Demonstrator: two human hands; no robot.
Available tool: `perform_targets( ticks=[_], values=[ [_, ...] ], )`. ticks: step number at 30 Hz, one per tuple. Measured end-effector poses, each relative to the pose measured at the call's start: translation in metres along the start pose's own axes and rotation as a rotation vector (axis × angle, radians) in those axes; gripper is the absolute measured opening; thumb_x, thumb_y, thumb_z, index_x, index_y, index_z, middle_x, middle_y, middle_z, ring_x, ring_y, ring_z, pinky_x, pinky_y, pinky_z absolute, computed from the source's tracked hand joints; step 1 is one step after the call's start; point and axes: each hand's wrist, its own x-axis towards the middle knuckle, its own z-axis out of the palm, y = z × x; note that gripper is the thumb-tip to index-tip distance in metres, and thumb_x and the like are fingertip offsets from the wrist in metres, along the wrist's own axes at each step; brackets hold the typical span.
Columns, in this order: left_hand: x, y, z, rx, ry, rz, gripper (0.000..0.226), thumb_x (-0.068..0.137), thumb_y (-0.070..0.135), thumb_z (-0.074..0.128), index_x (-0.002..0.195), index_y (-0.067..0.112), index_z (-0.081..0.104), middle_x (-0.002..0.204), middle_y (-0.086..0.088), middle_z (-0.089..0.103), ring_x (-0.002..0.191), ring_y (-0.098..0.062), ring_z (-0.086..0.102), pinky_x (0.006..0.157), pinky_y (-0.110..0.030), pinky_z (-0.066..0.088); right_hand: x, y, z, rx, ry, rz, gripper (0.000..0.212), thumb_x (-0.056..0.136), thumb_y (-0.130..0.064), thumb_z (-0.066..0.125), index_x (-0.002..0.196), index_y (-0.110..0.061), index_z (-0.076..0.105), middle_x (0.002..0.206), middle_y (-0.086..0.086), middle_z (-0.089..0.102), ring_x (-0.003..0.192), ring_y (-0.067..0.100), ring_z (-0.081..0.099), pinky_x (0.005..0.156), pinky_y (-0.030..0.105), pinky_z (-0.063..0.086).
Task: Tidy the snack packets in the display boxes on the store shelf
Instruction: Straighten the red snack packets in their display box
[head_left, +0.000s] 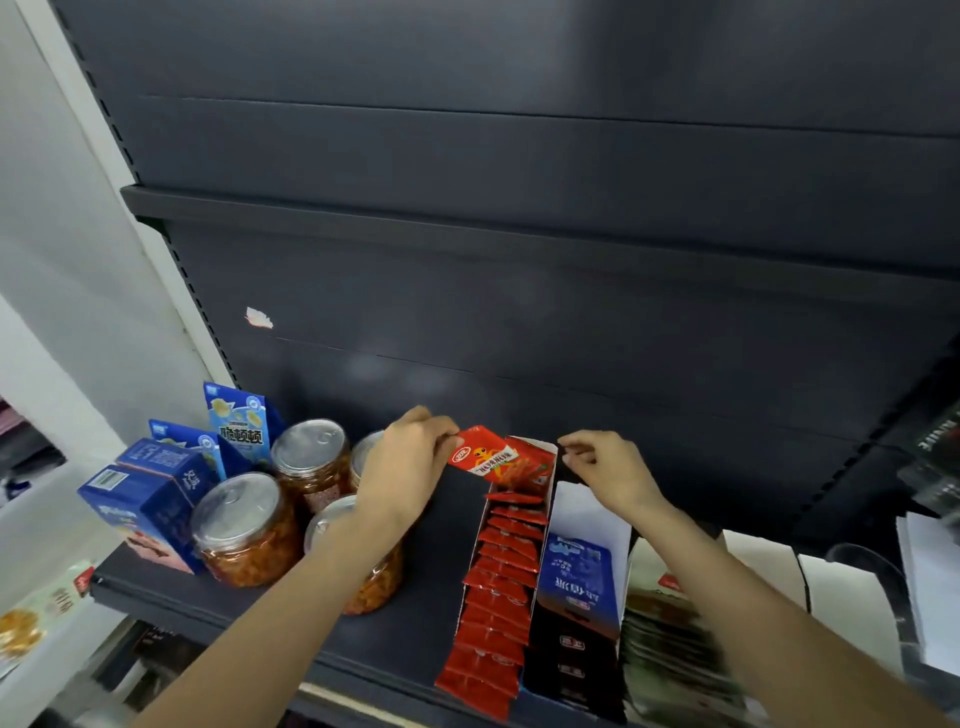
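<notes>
A long display box (471, 564) on the dark shelf (415, 613) holds a row of red snack packets (501, 587) standing on edge. My left hand (410, 467) pinches one red packet (483, 454) by its left corner, raised above the back end of that box. To its right stands a second display box (592, 525) with a blue front flap and black packets (571, 654) in it. My right hand (605, 465) pinches a black packet (569, 462) at the back of that box, fingers curled.
Clear jars with foil lids (244, 525) and blue cartons (150, 509) stand at the shelf's left. More packets in white boxes (670, 623) sit at the right. The dark back panel (519, 312) rises behind, with an upper shelf edge overhead.
</notes>
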Motion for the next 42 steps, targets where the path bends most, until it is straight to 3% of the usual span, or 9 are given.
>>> perform_targets(
  ticks=[6, 10, 17, 23, 27, 31, 33, 37, 42],
  values=[
    [0.008, 0.008, 0.026, 0.042, -0.147, 0.113, 0.021, 0.092, 0.027, 0.058, 0.11, 0.023, 0.068, 0.108, 0.005, 0.061, 0.095, -0.011, 0.06, 0.094, -0.034, 0.045, 0.024, 0.01, 0.014, -0.176, -0.059, -0.065, 0.026, 0.09, -0.014, 0.061, 0.116, -0.012, 0.064, 0.113, 0.004, 0.063, 0.098, 0.013, 0.062, 0.086, 0.027, 0.052],
    [0.013, 0.009, 0.042, 0.005, -0.268, 0.157, 0.019, 0.09, 0.029, 0.06, 0.107, 0.026, 0.069, 0.105, 0.006, 0.064, 0.094, -0.008, 0.06, 0.093, -0.038, 0.047, 0.03, 0.01, 0.019, -0.262, -0.064, -0.067, 0.022, 0.091, -0.017, 0.059, 0.112, -0.014, 0.065, 0.108, 0.004, 0.064, 0.094, 0.014, 0.062, 0.084, 0.032, 0.053],
    [0.016, 0.011, 0.062, -0.028, -0.587, 0.163, 0.03, 0.094, 0.031, 0.054, 0.12, 0.022, 0.065, 0.122, 0.003, 0.063, 0.111, -0.01, 0.058, 0.1, -0.03, 0.044, 0.03, 0.008, 0.021, -0.362, -0.06, -0.113, 0.02, 0.096, -0.02, 0.05, 0.107, -0.015, 0.065, 0.107, 0.003, 0.063, 0.09, 0.013, 0.062, 0.076, 0.027, 0.053],
    [0.011, -0.003, 0.066, -0.201, -0.589, 0.072, 0.028, 0.093, 0.035, 0.055, 0.115, 0.023, 0.066, 0.116, 0.003, 0.062, 0.107, -0.007, 0.057, 0.094, -0.025, 0.047, 0.027, 0.005, 0.019, -0.303, -0.009, -0.122, 0.016, 0.097, -0.023, 0.049, 0.105, -0.015, 0.06, 0.1, 0.003, 0.067, 0.084, 0.012, 0.065, 0.065, 0.021, 0.051],
    [0.004, -0.007, 0.07, -0.372, -0.452, -0.07, 0.02, 0.09, 0.034, 0.059, 0.099, 0.019, 0.07, 0.102, 0.003, 0.066, 0.094, -0.006, 0.061, 0.088, -0.028, 0.051, 0.025, -0.002, 0.014, -0.288, 0.062, -0.177, 0.015, 0.097, -0.024, 0.05, 0.104, -0.015, 0.06, 0.097, 0.001, 0.068, 0.081, 0.011, 0.065, 0.063, 0.02, 0.051],
    [0.007, -0.004, 0.069, -0.503, -0.299, -0.247, 0.021, 0.089, 0.026, 0.063, 0.107, 0.016, 0.066, 0.106, 0.003, 0.067, 0.094, -0.004, 0.061, 0.079, -0.017, 0.05, 0.018, -0.012, 0.003, -0.246, 0.133, -0.216, 0.017, 0.095, -0.023, 0.054, 0.106, -0.014, 0.062, 0.097, 0.001, 0.068, 0.085, 0.012, 0.066, 0.065, 0.022, 0.052],
    [0.009, -0.003, 0.065, -0.499, -0.365, -0.273, 0.026, 0.089, 0.028, 0.062, 0.112, 0.016, 0.063, 0.111, 0.002, 0.066, 0.1, -0.008, 0.061, 0.08, -0.017, 0.049, 0.014, -0.017, -0.002, -0.245, 0.161, -0.232, 0.018, 0.094, -0.023, 0.055, 0.107, -0.013, 0.062, 0.098, 0.002, 0.068, 0.086, 0.013, 0.066, 0.067, 0.023, 0.052],
    [0.004, 0.005, 0.06, -0.345, -0.703, -0.173, 0.041, 0.089, 0.043, 0.059, 0.123, 0.021, 0.06, 0.124, 0.001, 0.061, 0.115, -0.015, 0.057, 0.095, -0.028, 0.045, 0.009, -0.026, -0.005, -0.347, 0.069, -0.176, 0.015, 0.096, -0.021, 0.052, 0.107, -0.014, 0.06, 0.098, 0.003, 0.066, 0.081, 0.011, 0.063, 0.066, 0.023, 0.051],
    [0.0, 0.004, 0.059, -0.339, -0.762, -0.176, 0.056, 0.082, 0.059, 0.059, 0.129, 0.029, 0.054, 0.131, 0.003, 0.055, 0.12, -0.015, 0.052, 0.097, -0.029, 0.042, 0.0, -0.021, -0.001, -0.353, 0.048, -0.122, 0.011, 0.096, -0.019, 0.05, 0.098, -0.013, 0.059, 0.091, 0.004, 0.066, 0.073, 0.012, 0.062, 0.06, 0.024, 0.049]
  ],
)
